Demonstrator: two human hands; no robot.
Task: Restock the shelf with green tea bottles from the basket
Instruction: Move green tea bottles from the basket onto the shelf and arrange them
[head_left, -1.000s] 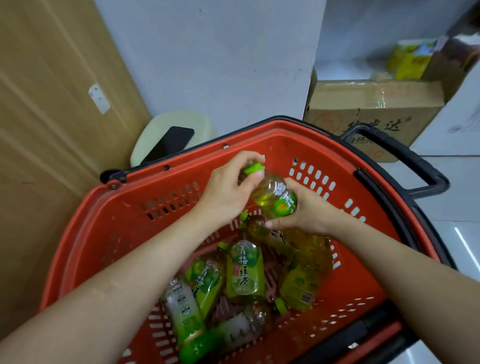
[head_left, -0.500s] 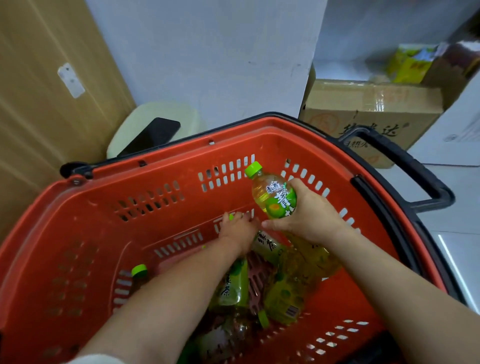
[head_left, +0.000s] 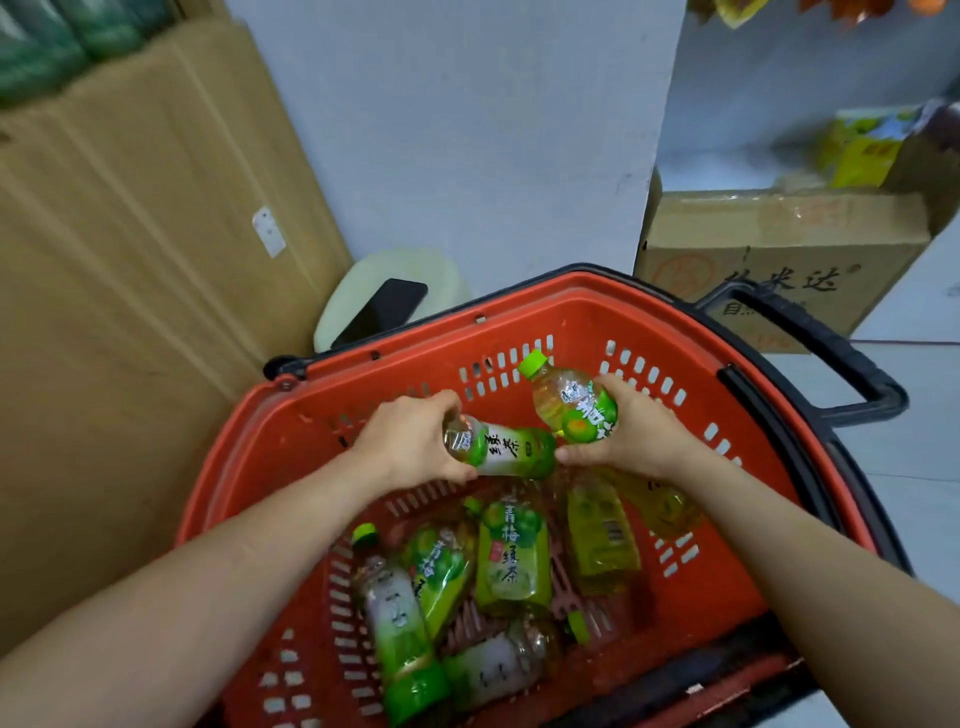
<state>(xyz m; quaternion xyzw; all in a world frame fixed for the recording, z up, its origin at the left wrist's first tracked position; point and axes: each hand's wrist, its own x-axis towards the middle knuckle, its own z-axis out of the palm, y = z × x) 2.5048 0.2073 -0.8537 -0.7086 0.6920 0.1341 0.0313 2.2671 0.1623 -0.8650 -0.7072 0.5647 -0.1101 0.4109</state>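
A red plastic basket (head_left: 597, 306) with a black rim and handle fills the lower frame. Several green tea bottles (head_left: 511, 556) with green labels and caps lie jumbled on its floor. My left hand (head_left: 410, 441) grips one green tea bottle (head_left: 506, 451) sideways above the pile, its neck hidden in my palm. My right hand (head_left: 631, 436) holds a second green tea bottle (head_left: 571, 400) tilted, its green cap pointing up and left. The two held bottles almost touch. No shelf surface for the bottles is plainly visible.
Flat brown cardboard (head_left: 130, 260) leans at the left. A pale stool (head_left: 395, 280) with a black phone (head_left: 382, 312) on it stands behind the basket. A taped cardboard box (head_left: 779, 249) sits at the right, under a white shelf holding yellow packets (head_left: 862, 150).
My left hand reached down into the pile and has come up holding a second bottle. My right hand kept its bottle raised. The view tilted upward.
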